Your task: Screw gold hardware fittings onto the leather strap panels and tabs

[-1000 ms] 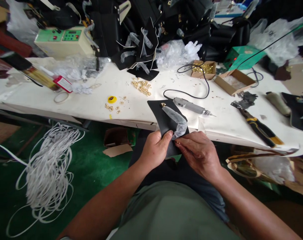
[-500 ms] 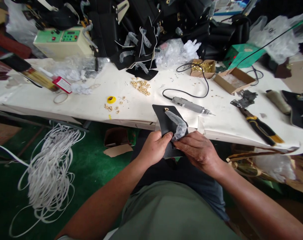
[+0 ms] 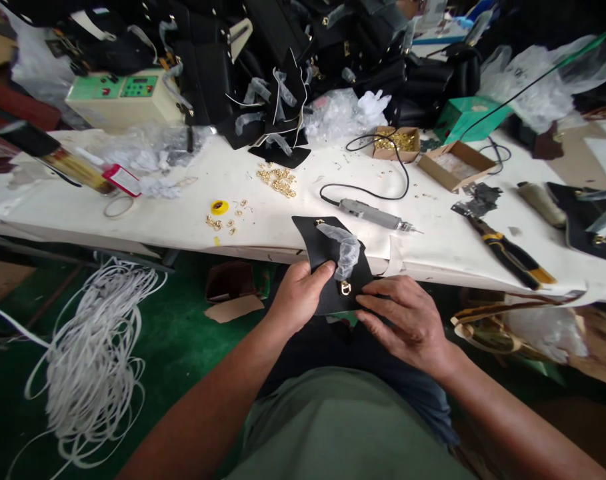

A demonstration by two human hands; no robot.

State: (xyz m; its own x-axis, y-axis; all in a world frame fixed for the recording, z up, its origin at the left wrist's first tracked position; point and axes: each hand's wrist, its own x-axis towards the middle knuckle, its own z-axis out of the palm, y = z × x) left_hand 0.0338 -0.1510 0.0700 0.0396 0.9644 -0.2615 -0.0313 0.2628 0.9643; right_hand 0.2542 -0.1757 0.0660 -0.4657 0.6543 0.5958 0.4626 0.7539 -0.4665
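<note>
I hold a black leather piece (image 3: 319, 248) at the table's front edge. My left hand (image 3: 300, 298) pinches its left side, thumb on top. My right hand (image 3: 407, 320) grips its lower right edge with the fingers spread along it. A crumpled clear plastic wrap (image 3: 343, 245) lies on the leather. A small gold ring fitting (image 3: 345, 288) shows on the leather just below the wrap, between my two hands. Another gold fitting (image 3: 319, 222) sits at the piece's far end.
On the white table (image 3: 263, 213) lie a corded grey hand tool (image 3: 373, 215), pliers with yellow-black handles (image 3: 507, 252), loose gold hardware (image 3: 277, 179), two small cardboard boxes (image 3: 455, 163) and a pile of black bag parts (image 3: 283, 80). A coil of white cord (image 3: 93, 353) lies on the green floor.
My right hand has slid down and back off the wrap, which uncovered the gold ring fitting. The plastic wrap has bunched up further from my hands. The leather piece shifted slightly left.
</note>
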